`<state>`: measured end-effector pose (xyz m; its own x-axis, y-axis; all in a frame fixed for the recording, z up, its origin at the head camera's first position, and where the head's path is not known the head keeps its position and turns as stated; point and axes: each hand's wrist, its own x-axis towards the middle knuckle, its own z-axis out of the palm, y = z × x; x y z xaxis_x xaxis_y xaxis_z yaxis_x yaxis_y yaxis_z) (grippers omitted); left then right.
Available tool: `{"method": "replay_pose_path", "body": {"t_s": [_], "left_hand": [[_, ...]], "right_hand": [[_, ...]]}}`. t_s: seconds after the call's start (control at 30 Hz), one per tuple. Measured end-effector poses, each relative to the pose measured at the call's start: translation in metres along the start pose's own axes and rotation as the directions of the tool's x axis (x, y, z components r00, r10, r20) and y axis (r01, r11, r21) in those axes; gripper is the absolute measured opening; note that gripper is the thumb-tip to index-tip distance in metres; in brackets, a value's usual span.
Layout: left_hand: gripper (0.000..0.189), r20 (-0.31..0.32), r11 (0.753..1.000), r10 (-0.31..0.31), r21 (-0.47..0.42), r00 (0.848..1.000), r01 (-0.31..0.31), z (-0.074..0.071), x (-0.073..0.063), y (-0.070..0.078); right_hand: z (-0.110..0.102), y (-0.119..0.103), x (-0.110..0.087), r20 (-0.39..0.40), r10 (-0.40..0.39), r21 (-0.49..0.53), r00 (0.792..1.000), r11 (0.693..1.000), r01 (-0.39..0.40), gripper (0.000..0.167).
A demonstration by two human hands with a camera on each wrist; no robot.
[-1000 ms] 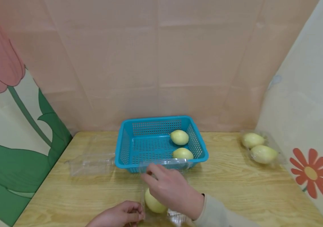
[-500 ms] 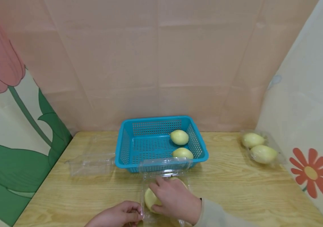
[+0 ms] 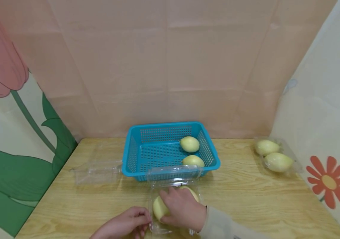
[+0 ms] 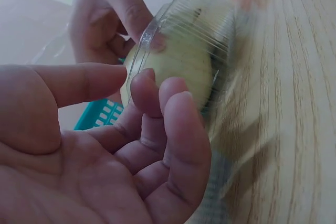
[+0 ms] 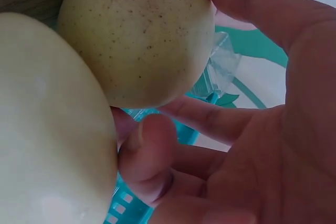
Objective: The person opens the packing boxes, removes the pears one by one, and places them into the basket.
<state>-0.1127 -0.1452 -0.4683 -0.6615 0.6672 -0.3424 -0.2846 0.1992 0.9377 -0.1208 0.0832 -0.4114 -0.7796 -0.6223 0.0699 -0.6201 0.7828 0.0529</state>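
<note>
A clear plastic clamshell container (image 3: 152,229) stands at the front middle, its lid (image 3: 174,173) tipped back against the blue basket. Two pale yellow pears lie in its base. My right hand (image 3: 183,209) reaches over and grips the left pear (image 3: 159,209), thumb on the near side, fingers on the far side. In the right wrist view that pear (image 5: 139,40) is speckled brown; the other pear (image 5: 50,124) touches it and the fingers. My left hand (image 3: 128,222) pinches the container's left rim between thumb and fingers, as the left wrist view shows at the rim (image 4: 147,38).
Behind the container, a blue basket (image 3: 124,159) holds two pears (image 3: 189,144) on its right side. Another clear container (image 3: 98,172) lies to the left. At the far right, a clear container (image 3: 290,156) has two pears (image 3: 278,162) in it.
My right hand has come down from the container's lid edge to the left pear and now grips it. The lid has settled back against the basket. My left hand stays at the rim.
</note>
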Motion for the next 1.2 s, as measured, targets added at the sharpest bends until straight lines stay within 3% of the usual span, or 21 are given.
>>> {"method": "replay_pose_path", "body": {"t_s": [0.2, 0.6, 0.97, 1.2], "left_hand": [[0.03, -0.031, 0.999, 0.037, 0.015, 0.999, -0.036, 0.002, 0.003, 0.0], [0.018, -0.072, 0.995, 0.093, 0.041, 0.993, -0.09, 0.004, 0.003, 0.0], [0.016, -0.086, 0.998, 0.056, 0.03, 0.995, -0.053, 0.003, 0.005, 0.0], [0.016, -0.077, 0.999, 0.053, 0.005, 0.996, -0.053, 0.003, 0.004, -0.001]], "right_hand": [[0.0, 0.0, 0.003, 0.0, -0.021, 0.009, 1.0, 1.0, 0.021, 0.05], [0.004, -0.001, 0.014, 0.093, -0.019, 0.023, 0.996, 1.0, 0.016, 0.057], [-0.001, 0.001, 0.012, 0.078, -0.058, 0.03, 0.995, 0.998, 0.056, 0.064], [-0.024, 0.002, 0.004, 0.043, -0.072, 0.073, 0.996, 0.995, 0.069, 0.069]]}}
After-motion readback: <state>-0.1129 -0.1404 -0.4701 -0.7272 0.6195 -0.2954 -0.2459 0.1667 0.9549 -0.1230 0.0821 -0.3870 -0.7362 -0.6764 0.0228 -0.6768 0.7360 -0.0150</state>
